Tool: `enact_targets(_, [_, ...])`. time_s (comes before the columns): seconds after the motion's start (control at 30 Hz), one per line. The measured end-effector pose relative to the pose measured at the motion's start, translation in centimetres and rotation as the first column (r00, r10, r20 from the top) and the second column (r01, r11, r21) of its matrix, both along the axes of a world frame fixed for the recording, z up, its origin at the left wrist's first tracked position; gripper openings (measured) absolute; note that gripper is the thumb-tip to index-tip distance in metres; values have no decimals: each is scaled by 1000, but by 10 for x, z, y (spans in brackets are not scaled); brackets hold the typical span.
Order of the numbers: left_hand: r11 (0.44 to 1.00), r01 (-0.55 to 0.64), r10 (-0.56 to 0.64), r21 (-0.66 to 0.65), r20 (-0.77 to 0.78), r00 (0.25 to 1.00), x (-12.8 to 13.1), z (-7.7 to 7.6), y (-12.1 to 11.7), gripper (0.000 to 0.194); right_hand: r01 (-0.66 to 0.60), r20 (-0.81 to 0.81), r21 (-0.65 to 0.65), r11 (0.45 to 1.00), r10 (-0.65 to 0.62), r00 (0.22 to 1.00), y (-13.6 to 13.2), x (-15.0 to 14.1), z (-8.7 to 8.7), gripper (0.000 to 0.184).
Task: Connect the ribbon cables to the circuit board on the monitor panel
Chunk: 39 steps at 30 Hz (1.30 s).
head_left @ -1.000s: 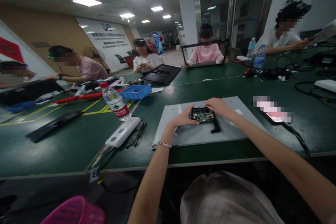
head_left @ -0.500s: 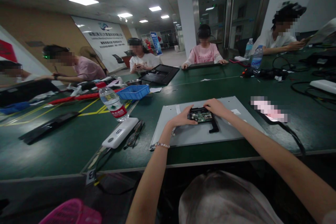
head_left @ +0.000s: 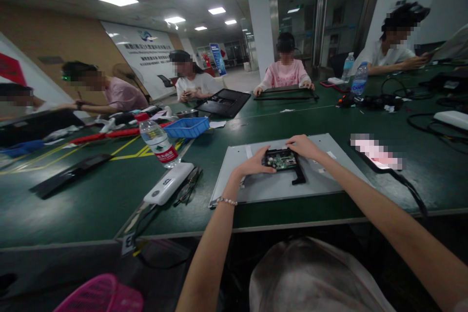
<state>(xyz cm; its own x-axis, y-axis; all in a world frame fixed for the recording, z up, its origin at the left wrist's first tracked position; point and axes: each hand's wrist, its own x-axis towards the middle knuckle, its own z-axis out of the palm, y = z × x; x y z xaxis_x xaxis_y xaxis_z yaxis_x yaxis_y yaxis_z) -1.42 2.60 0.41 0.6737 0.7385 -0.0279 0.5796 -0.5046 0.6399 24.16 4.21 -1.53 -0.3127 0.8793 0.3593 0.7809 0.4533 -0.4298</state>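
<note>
A green circuit board (head_left: 282, 162) sits in a black plastic frame (head_left: 300, 176) that has an arm reaching down on its right. Both rest on a large flat grey panel (head_left: 234, 183) on the table. My left hand (head_left: 255, 163) grips the frame's left side, thumb along the lower edge and fingers at the upper left. At the frame's upper right corner, my right hand (head_left: 302, 145) is closed with its fingertips on the edge. The fingertips partly hide that corner.
Left of the panel are a white power bank (head_left: 170, 184), glasses (head_left: 187, 189), a water bottle (head_left: 159, 140) and a blue tray (head_left: 187, 127). A phone (head_left: 376, 153) with a strap lies to the right. Several people sit around the green table (head_left: 84, 214). A pink basket (head_left: 106, 295) stands below.
My hands and the board have barely moved. Across the table, the person in pink has tilted a thin black frame, so its opening now shows. A person in white has turned their head.
</note>
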Motion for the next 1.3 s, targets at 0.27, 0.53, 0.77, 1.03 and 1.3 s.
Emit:
enact_targets(0.27, [1000,10,-10,5,11,1000,-1,0,1,106,160,117,-238,958,-135,984,-16,59,12,35])
enact_targets(0.53, [1000,-3,3,-1,-7,1000,2,5,-2,105,107,70,-379,919,-86,994,-20,64,10,34])
enact_targets(0.77, [1000,3,-2,11,-10,1000,0,2,-1,105,78,85,-412,908,-47,995,-20,59,9,24])
enact_targets(1.03, [1000,-1,2,10,-9,1000,-1,3,-3,105,-5,-155,-531,848,-91,984,-35,73,16,13])
enact_targets(1.3, [1000,-4,4,7,-9,1000,0,5,-4,104,-154,-472,-609,778,-200,859,-45,60,8,29])
